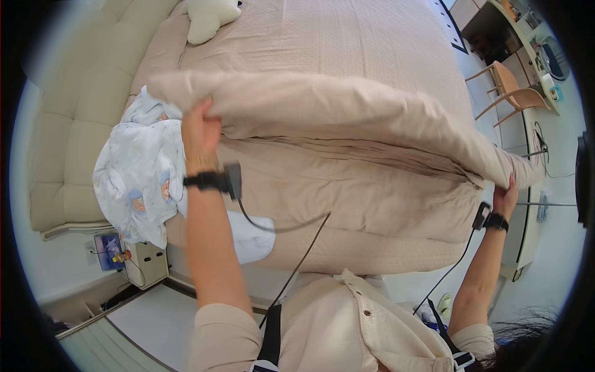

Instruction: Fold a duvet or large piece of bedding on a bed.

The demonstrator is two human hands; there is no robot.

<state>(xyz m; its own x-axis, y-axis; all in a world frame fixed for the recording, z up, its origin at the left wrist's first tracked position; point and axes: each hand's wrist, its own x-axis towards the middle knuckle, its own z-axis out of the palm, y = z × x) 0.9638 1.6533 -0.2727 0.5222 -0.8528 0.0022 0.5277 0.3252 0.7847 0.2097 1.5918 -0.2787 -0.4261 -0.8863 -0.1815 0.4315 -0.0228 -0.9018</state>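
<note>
A beige quilt [334, 100] is raised in a long fold across the bed, with wrinkled beige fabric beneath it. My left hand [203, 125] is at the fold's left end, slightly blurred; whether its fingers grip the cloth is unclear. At the right end, my right hand [505, 197] grips the quilt's edge near the bed's corner. Beside my left forearm lies a bunched white cloth with bear prints [144, 172]. A plain white cloth [253, 237] shows on the near side of the bed, to the right of that forearm.
A padded cream headboard [76, 139] stands left, with a bedside cabinet [151, 260] holding a framed picture below it. On the far part of the bed lies a white plush toy [209, 18]. An orange chair [506, 83] and a long desk are at right. Cables run from both wrists.
</note>
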